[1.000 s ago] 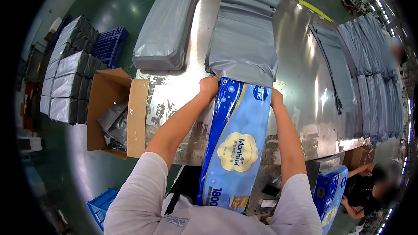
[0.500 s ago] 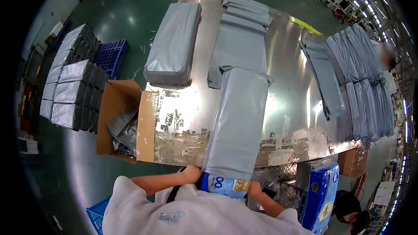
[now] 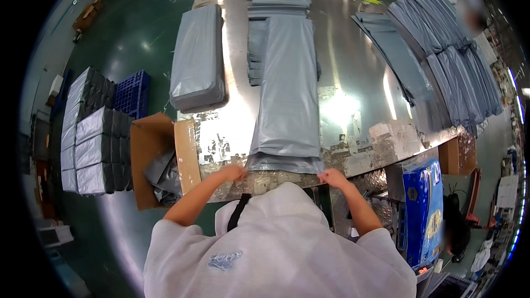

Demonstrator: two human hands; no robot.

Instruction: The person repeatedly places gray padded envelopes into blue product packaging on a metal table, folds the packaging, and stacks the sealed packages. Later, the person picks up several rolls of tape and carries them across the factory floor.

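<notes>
A long grey plastic bag (image 3: 290, 94) lies lengthwise before me, its bulging body over a flat stack of grey bags (image 3: 279, 0). My left hand (image 3: 234, 173) is closed at the near left corner of the bag's mouth. At the opposite corner, my right hand (image 3: 332, 177) pinches the edge. The mouth is stretched wide and flat between them, by the table's near edge. Whatever fills the bag is hidden by the grey film.
A filled grey package (image 3: 197, 58) lies on the metal table (image 3: 348, 110) to the left. Grey bags (image 3: 464, 83) are piled at the right. An open carton (image 3: 189, 152) stands front left, a blue pack (image 3: 422, 209) front right. Wrapped bundles (image 3: 102, 138) are stacked on the floor.
The blue pack's end that stuck out of the bag is now out of sight inside it. The bag lies farther onto the table, and both hands have shifted to its mouth corners.
</notes>
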